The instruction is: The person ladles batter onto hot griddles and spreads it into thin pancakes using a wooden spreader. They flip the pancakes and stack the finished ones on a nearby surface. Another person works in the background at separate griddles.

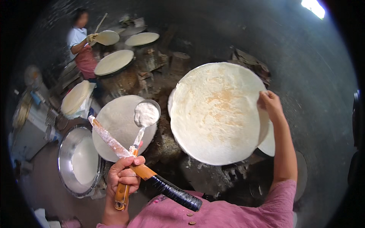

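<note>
My left hand (125, 175) grips two tools at once: a metal ladle (122, 192) with a wooden handle, its bowl full of thick white batter (146, 114), and a curved wooden blade (111, 139) smeared with batter, whose grip is wrapped in black tape. Behind them lies a round pale griddle surface or flatbread (119, 125); which, I cannot tell. On the right, my right hand (269, 99) pinches the upper right edge of a large thin round flatbread (216, 114) with browned patches. The flatbread is lifted and tilted, partly covering another pale round (268, 142) below.
A metal basin (64, 168) of white batter stands at the left. Beyond it is a stack of flatbreads (75, 98). Further back, a person (82, 54) in a red apron holds a flatbread near several round griddles, two bearing pale rounds (114, 62), (142, 39).
</note>
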Available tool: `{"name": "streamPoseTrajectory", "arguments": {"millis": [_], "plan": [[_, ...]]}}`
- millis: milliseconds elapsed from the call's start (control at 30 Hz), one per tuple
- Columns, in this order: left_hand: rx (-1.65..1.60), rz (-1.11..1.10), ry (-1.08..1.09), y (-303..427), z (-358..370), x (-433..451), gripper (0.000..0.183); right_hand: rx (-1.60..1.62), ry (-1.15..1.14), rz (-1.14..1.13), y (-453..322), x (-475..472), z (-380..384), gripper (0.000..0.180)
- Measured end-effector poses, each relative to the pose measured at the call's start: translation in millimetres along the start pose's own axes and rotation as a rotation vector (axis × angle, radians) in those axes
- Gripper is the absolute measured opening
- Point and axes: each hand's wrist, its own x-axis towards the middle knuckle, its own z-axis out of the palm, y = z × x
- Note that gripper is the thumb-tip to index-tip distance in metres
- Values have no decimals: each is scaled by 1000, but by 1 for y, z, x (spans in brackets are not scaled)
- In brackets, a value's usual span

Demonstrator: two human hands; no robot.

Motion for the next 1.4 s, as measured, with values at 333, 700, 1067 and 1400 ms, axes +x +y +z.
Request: {"name": "streamPoseTrajectory", "arguments": {"millis": [333,700,1067,1400], "plan": [[-59,358,-51,-26,-10,-17,64,-420,32,38,198,144,148,23],[-43,519,-22,-35,0,-24,66,-527,-106,-9,228,226,156,80],[28,376,5,50,-2,-87,56,-814,275,-409,67,87,141,24],[195,-22,119,138,22,-132,45,-470,551,-599,-101,-224,117,7]]}}
